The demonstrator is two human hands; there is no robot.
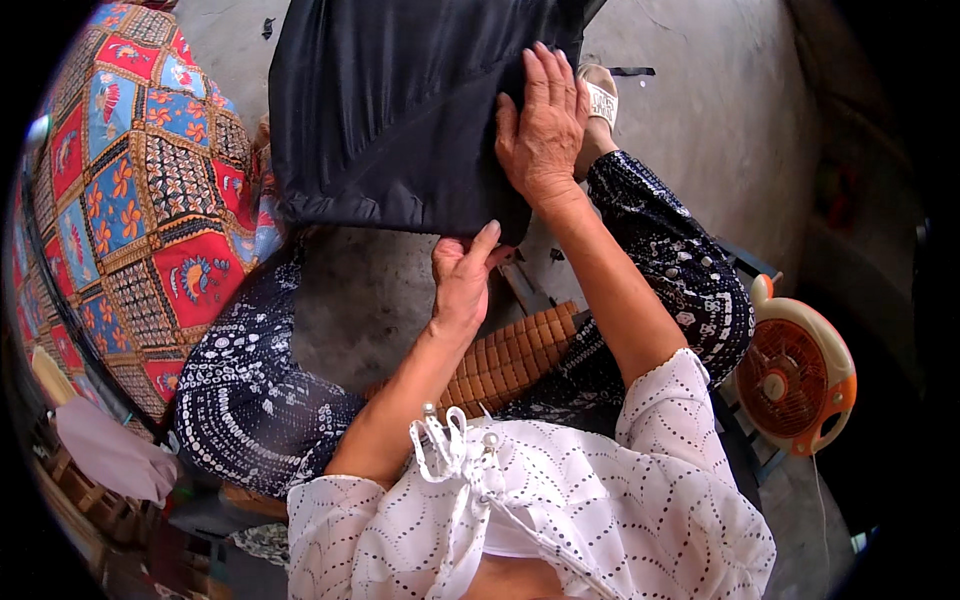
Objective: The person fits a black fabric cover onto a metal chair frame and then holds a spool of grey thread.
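Note:
A large piece of black, creased fabric (400, 110) spreads across the upper middle, in front of me. My right hand (540, 150) lies on it near its right side, fingers stretched out and pointing away from me. My left hand (460, 280) grips the near edge of the fabric, with the thumb along the edge and the other fingers mostly hidden underneath or behind it.
A colorful patchwork-patterned cloth (140, 200) bulges along the left. An orange and cream fan (795, 375) stands at my right. A brown quilted pad (500, 360) lies between my patterned-trousered legs. A pinkish cloth (110, 445) is at lower left, and grey concrete floor (710, 110) surrounds the fabric.

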